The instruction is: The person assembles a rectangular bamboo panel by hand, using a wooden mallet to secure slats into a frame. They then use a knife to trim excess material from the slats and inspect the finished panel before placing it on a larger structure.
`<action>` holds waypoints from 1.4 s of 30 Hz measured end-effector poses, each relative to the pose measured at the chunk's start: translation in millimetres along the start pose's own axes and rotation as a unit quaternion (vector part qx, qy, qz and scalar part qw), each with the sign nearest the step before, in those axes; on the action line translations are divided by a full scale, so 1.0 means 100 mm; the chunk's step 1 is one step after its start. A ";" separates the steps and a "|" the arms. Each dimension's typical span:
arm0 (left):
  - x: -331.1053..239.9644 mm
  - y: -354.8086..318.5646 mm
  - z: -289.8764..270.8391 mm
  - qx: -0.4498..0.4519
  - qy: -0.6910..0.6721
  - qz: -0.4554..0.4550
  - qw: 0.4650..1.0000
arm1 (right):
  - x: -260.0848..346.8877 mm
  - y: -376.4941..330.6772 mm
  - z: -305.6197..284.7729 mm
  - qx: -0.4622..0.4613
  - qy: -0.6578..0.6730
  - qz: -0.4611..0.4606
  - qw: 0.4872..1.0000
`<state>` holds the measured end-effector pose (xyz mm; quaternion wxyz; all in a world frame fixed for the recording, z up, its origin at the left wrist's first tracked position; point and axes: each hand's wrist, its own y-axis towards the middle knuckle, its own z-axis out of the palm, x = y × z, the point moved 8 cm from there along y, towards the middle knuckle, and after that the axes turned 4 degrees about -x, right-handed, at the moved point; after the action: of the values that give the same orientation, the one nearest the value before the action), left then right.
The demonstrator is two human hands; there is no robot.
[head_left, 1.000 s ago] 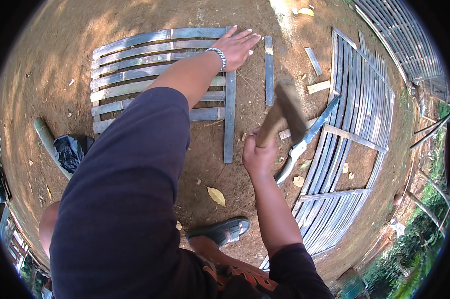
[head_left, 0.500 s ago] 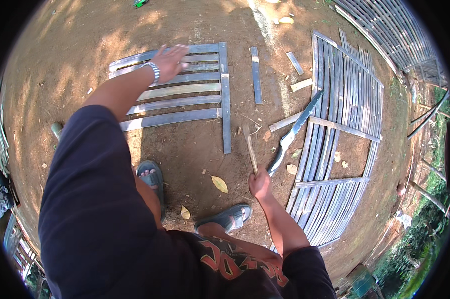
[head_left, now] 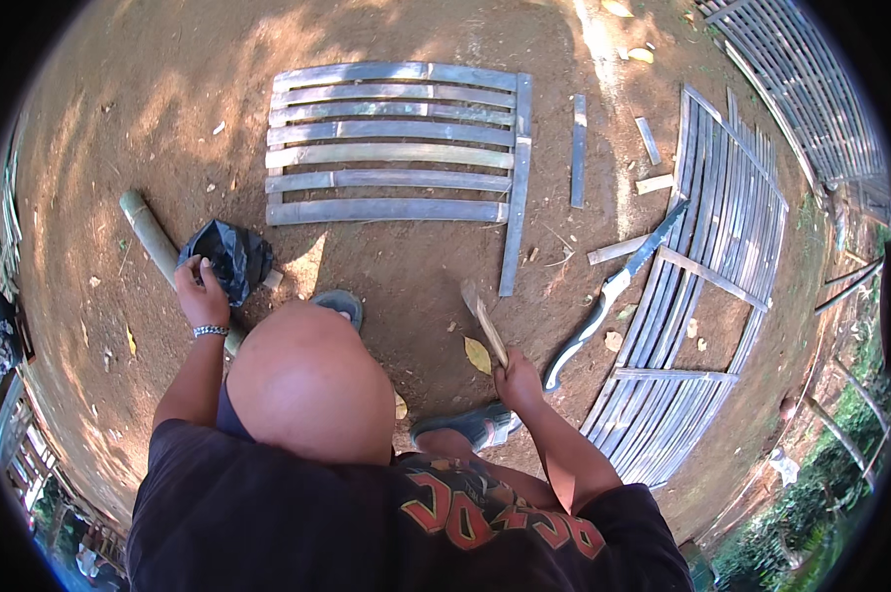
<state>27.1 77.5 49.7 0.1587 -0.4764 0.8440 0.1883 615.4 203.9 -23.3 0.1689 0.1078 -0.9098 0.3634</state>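
My left hand [head_left: 203, 296] is at the near edge of a crumpled black plastic bag [head_left: 236, 259], fingers apart and slightly bent. Whether the fingertips touch the bag is hard to make out. Beside the bag lies a thick bamboo pole [head_left: 149, 232], partly hidden by my hand and knee. My right hand [head_left: 520, 382] is closed around the lower end of a pale wooden stick [head_left: 486, 321], which points up and away to the left. On the ground ahead is a bamboo slat frame [head_left: 391, 155], its slats joined to a crosspiece [head_left: 517, 187] at the right end.
A long curved-handled saw [head_left: 618, 283] rests with its blade tip on a larger bamboo panel [head_left: 697, 257] to my right. Loose bamboo strips [head_left: 578, 148] and a short piece [head_left: 654, 185] lie between the frames. Another slatted panel [head_left: 801, 79] stands at the far right.
My left hand has moved from over the slat frame down to the left, beside the black bag. My left knee has risen into view. The right hand still grips the stick.
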 end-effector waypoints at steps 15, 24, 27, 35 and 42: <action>0.49 0.13 0.71 0.239 0.236 0.090 0.937 | 0.80 0.48 -0.18 -0.084 0.083 0.001 0.993; 0.67 0.21 0.63 0.186 0.125 0.022 0.974 | 0.74 0.20 0.17 -0.062 0.099 0.002 0.993; 0.68 0.16 0.52 0.184 0.083 0.002 0.979 | 0.74 0.18 0.16 -0.052 0.108 0.017 0.993; 0.75 0.10 0.27 0.124 0.012 0.021 0.992 | 0.94 0.35 0.07 -0.056 0.117 0.013 0.992; -0.09 0.25 -0.02 0.018 -0.199 0.102 0.974 | 1.03 0.33 -0.01 -0.090 0.129 0.006 0.987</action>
<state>10.2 95.1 59.6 0.3124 -0.3375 0.8430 0.2791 510.3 220.8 -3.7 0.2921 0.0386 -0.9100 0.2917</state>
